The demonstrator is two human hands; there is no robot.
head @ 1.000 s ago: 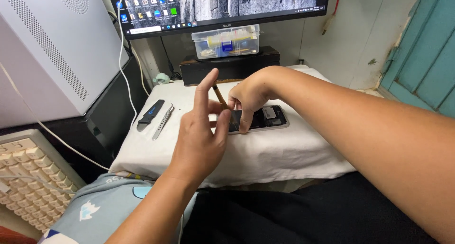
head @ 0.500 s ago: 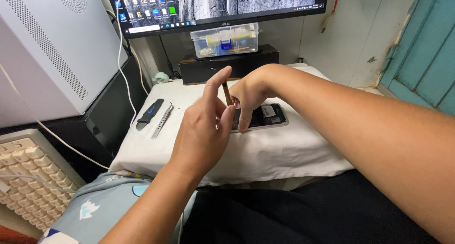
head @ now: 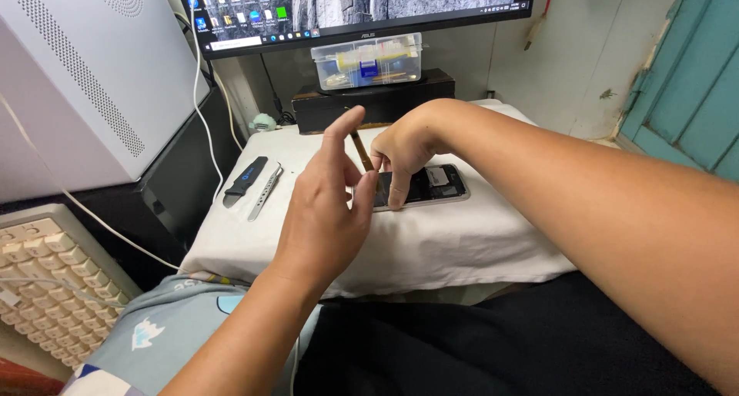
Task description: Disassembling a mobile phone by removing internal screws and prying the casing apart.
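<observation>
White cloth [head: 431, 242] covers the small work surface before us, with a monitor [head: 354, 11] above it, a clear plastic parts box [head: 368, 60] on a dark box [head: 377, 107] beneath the screen, a pale computer case [head: 85, 80] at left and a beige keyboard [head: 46, 280] at lower left. On the cloth lies an opened phone [head: 431, 187], back cover off, its dark interior facing up. Our right hand [head: 404, 150] rests on the phone's left part, fingers closed around a thin brown tool [head: 362, 151] that stands tilted, with one finger pressed down at the phone's near edge. Our left hand [head: 327, 211] hovers just beside it, holding nothing, index finger raised and the other fingers loosely curled. Well apart to the left, a dark pry tool [head: 245, 180] and metal tweezers [head: 265, 191] lie side by side.
</observation>
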